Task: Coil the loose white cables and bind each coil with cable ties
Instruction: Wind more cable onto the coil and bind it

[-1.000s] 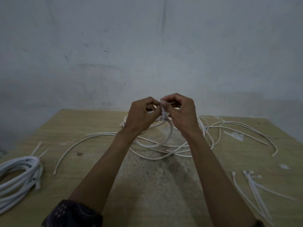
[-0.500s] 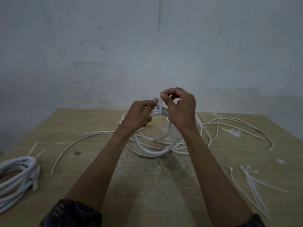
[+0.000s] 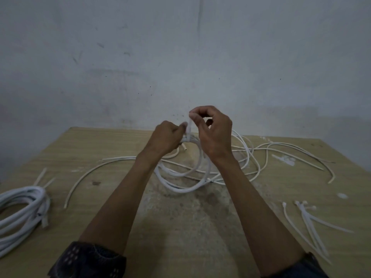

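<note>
- Your left hand (image 3: pixel 166 138) is clenched round the top of the coil (image 3: pixel 176 189), fingers curled over the gathered white strands and holding them up above the table (image 3: pixel 112 145)
- Your right hand (image 3: pixel 213 135) is just beside the left and a little higher; its thumb and forefinger pinch the tail of a cable tie (image 3: pixel 188 127), and the other fingers are loosely curled
- The cable tie stands nearly upright between your two hands, with its lower part at the strands your left hand grips; it is too blurred to tell how tightly it sits
- The coil hangs below your hands in a few loops, between your forearms; you cannot tell whether its lowest curve touches the tabletop
- The loose cables (image 3: pixel 248 151) lie spread over the far right part of the table, behind your right hand, and one long strand curves out to the left
- A bound coil (image 3: pixel 30 194) lies at the left edge of the table, well apart from your hands, with two thin white strips sticking out beyond it
- The spare cable ties (image 3: pixel 307 217) lie in a small bunch on the right, near your right forearm
- A dark patterned sleeve (image 3: pixel 88 259) covers your left upper arm, and a grey wall (image 3: pixel 180 57) rises behind the table
</note>
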Demonstrator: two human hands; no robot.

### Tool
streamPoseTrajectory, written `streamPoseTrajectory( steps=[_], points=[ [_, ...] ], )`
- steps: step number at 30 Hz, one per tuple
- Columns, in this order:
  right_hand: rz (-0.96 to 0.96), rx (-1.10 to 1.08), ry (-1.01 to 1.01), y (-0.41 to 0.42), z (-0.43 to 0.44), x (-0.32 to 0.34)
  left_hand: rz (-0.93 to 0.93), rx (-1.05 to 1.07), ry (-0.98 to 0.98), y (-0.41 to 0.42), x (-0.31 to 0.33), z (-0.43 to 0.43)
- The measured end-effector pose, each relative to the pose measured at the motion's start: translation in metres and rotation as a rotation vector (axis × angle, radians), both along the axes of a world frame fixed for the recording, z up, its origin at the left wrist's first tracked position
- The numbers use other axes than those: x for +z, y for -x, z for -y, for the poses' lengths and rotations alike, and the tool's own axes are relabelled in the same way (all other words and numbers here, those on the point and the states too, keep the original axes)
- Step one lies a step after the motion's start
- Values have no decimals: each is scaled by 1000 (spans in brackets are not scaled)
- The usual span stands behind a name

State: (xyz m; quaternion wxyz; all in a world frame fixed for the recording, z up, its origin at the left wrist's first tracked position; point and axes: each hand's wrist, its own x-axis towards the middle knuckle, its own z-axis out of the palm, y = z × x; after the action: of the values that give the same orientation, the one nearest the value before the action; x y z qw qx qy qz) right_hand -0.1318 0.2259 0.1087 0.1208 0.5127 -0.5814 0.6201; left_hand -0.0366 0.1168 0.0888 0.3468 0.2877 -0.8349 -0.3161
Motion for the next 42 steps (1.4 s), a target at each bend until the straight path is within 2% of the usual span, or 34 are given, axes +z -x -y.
streamPoseTrajectory(
  steps=[2, 5, 7, 13, 17, 20, 24, 26, 29, 32, 34, 37, 39, 42],
  points=[
    [95, -26, -6, 10, 6, -4, 49, -62, -20, 4, -2, -6],
    [279, -12, 26, 25, 11, -13, -2, -288, -295, 3, -1, -11],
    [329, 2, 42, 31, 12, -17, 0, -376, -390, 0, 2, -13],
    [158, -178, 44, 30, 14, -9, 45, -619, -518, -1, 3, -26],
    [31, -254, -38, 40, 15, -5, -44, -729, -754, -2, -6, -16],
    [76, -206, -4, 42, 13, -2, -42, -724, -859, -4, -1, -9],
    [114, -100, -26, 40, 11, 6, -34, -532, -821, 1, 4, -12],
    [184, -12, -35, 42, 7, 11, -91, -497, -818, 3, 4, -10],
    [182, -104, -18, 39, -12, 7, -219, -464, -818, -1, 9, -6],
    [100, -28, -201, 26, -24, -10, -403, -463, -889, -5, 14, -4],
    [125, 42, -199, 21, -23, -16, -444, -503, -936, -6, 16, -4],
    [41, -32, -59, 20, -23, -15, -383, -663, -1033, -9, 18, -6],
    [-12, -38, -66, 20, -26, -14, -320, -730, -1072, -11, 19, -7],
    [-36, 5, -132, 23, -27, -14, -287, -711, -1091, -12, 20, -7]
  ],
)
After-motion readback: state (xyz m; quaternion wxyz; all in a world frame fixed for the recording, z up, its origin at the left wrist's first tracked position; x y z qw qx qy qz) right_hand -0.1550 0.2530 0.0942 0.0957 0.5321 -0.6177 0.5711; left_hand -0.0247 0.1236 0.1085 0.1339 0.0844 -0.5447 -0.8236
